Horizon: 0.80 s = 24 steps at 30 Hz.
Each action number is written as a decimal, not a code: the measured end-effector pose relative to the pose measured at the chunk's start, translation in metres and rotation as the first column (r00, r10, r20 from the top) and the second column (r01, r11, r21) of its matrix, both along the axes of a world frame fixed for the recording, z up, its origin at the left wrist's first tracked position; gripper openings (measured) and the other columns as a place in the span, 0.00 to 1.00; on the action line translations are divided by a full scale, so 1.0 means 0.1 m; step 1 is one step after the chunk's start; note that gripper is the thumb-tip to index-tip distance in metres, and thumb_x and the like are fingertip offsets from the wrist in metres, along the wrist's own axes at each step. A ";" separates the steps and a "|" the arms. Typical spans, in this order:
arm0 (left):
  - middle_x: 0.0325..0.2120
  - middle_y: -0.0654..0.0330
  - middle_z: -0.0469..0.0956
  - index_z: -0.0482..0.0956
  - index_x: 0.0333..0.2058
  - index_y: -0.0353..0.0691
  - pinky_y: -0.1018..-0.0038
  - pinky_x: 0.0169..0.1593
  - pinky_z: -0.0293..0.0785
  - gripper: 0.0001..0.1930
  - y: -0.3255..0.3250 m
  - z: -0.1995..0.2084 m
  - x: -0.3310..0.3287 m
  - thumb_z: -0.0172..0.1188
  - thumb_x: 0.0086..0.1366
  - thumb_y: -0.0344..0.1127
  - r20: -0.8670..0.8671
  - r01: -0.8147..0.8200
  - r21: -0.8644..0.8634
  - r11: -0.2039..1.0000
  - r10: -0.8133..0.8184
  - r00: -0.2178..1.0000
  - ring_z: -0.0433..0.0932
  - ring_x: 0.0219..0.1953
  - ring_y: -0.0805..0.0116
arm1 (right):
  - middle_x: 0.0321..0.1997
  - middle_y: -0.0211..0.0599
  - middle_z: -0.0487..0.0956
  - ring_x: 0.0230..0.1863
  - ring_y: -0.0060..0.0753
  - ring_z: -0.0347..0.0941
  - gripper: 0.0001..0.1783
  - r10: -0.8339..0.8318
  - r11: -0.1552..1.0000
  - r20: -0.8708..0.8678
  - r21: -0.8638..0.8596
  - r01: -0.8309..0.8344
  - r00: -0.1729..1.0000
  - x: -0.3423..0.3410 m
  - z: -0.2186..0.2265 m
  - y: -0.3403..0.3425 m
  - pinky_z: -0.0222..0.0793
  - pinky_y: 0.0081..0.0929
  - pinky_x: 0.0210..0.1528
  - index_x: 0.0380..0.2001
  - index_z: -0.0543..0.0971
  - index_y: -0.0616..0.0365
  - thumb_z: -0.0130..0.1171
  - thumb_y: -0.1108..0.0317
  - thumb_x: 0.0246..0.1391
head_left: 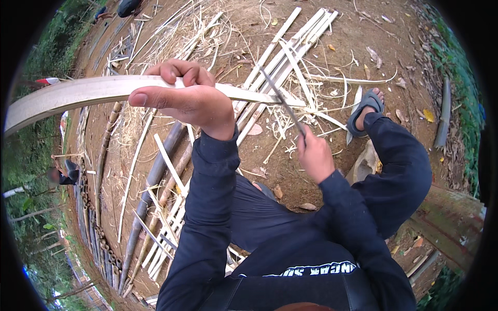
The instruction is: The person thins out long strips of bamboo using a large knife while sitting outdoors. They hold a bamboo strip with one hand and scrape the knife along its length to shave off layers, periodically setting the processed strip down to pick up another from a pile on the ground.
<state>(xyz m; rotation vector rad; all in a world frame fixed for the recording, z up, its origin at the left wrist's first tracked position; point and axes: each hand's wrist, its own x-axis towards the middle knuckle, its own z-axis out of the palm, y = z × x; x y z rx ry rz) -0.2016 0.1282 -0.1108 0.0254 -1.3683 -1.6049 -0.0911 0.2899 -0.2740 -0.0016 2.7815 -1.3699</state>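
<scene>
A long pale bamboo strip [72, 94] runs from the left rim across my view, its thin end at the middle right. My left hand [199, 101] is closed round the strip, thumb along its near side and fingers curled over the far side. In my right hand [315, 156] is a knife [284, 99] with a dark narrow blade, pointing up and to the left. The blade crosses the strip close to its thin end and appears to touch it. The knife's handle is mostly hidden inside my fist.
Split bamboo strips [311, 31] lie on the bare soil ahead, among curly shavings [140, 129]. More strips [166, 233] and dark bamboo poles [155, 171] lie left of my legs. My sandalled foot [367, 111] is at right, near a thick wooden beam [448, 223]. Another person [67, 171] is far left.
</scene>
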 end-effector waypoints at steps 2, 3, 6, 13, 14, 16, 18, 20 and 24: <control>0.12 0.68 0.53 0.52 0.27 0.46 0.83 0.09 0.43 0.36 -0.13 -0.06 -0.03 0.27 0.61 0.79 0.018 -0.011 -0.020 1.000 0.011 1.000 0.47 0.10 0.81 | 0.21 0.53 0.75 0.21 0.55 0.75 0.16 -0.006 0.998 -0.028 -0.069 0.004 1.000 0.00 -0.27 0.03 0.68 0.44 0.24 0.50 0.74 0.64 0.54 0.71 0.59; 0.11 0.68 0.52 0.52 0.27 0.47 0.84 0.09 0.44 0.36 -0.16 -0.06 0.01 0.26 0.61 0.79 0.039 -0.044 -0.035 0.998 0.045 0.998 0.47 0.10 0.81 | 0.22 0.54 0.76 0.20 0.56 0.74 0.16 0.011 0.997 -0.128 -0.068 -0.020 0.992 0.07 -0.15 -0.07 0.69 0.45 0.24 0.50 0.74 0.64 0.53 0.71 0.59; 0.11 0.67 0.52 0.53 0.26 0.47 0.82 0.10 0.44 0.37 -0.19 -0.05 -0.09 0.26 0.59 0.81 0.033 -0.042 -0.042 0.998 0.044 0.999 0.47 0.10 0.80 | 0.26 0.53 0.79 0.18 0.51 0.75 0.16 0.043 0.994 -0.369 -0.074 -0.075 0.928 0.04 0.07 -0.19 0.71 0.44 0.22 0.50 0.74 0.62 0.54 0.71 0.59; 0.11 0.67 0.52 0.52 0.27 0.47 0.81 0.12 0.43 0.39 -0.22 -0.07 -0.01 0.28 0.56 0.83 0.062 -0.006 -0.041 0.999 0.008 0.998 0.47 0.10 0.79 | 0.19 0.51 0.77 0.21 0.49 0.78 0.17 -0.016 0.986 -0.004 0.164 0.016 1.000 -0.10 -0.87 0.19 0.73 0.45 0.24 0.51 0.74 0.62 0.51 0.66 0.60; 0.11 0.67 0.52 0.52 0.27 0.47 0.81 0.12 0.43 0.38 -0.22 -0.06 -0.02 0.28 0.56 0.83 0.058 0.001 -0.038 0.999 0.001 0.998 0.47 0.10 0.79 | 0.19 0.52 0.77 0.21 0.50 0.78 0.18 -0.017 0.985 -0.044 0.170 0.024 0.999 -0.12 -0.83 0.14 0.73 0.46 0.25 0.51 0.74 0.61 0.51 0.66 0.60; 0.11 0.67 0.52 0.51 0.26 0.49 0.81 0.10 0.46 0.38 -0.19 -0.04 0.03 0.26 0.56 0.83 0.060 -0.026 -0.089 0.996 0.032 0.998 0.50 0.09 0.79 | 0.20 0.52 0.77 0.22 0.51 0.77 0.18 0.000 0.988 -0.060 0.152 0.009 0.998 -0.03 -0.71 0.06 0.73 0.46 0.26 0.52 0.74 0.61 0.51 0.66 0.60; 0.11 0.68 0.51 0.52 0.25 0.49 0.82 0.09 0.49 0.38 -0.12 0.14 0.14 0.25 0.55 0.83 0.033 -0.102 -0.143 0.984 0.107 0.994 0.51 0.09 0.79 | 0.20 0.51 0.77 0.22 0.52 0.77 0.19 0.016 0.995 -0.068 0.101 -0.009 0.998 0.02 -0.45 0.04 0.73 0.46 0.26 0.53 0.73 0.60 0.52 0.66 0.59; 0.11 0.68 0.51 0.51 0.24 0.49 0.81 0.07 0.51 0.39 -0.17 0.31 0.24 0.24 0.54 0.84 -0.052 -0.146 -0.236 0.961 0.137 0.989 0.51 0.08 0.80 | 0.21 0.48 0.76 0.21 0.51 0.76 0.23 0.034 0.995 -0.188 0.096 -0.016 0.982 0.07 -0.40 -0.03 0.73 0.46 0.26 0.57 0.71 0.58 0.53 0.67 0.58; 0.09 0.68 0.52 0.52 0.24 0.49 0.82 0.07 0.45 0.38 -0.24 0.25 0.20 0.23 0.56 0.83 -0.054 -0.147 -0.245 0.958 0.138 0.989 0.49 0.07 0.80 | 0.22 0.50 0.76 0.20 0.51 0.75 0.24 0.039 0.999 -0.174 0.043 -0.032 0.984 0.08 -0.35 -0.18 0.72 0.46 0.25 0.59 0.70 0.55 0.52 0.67 0.59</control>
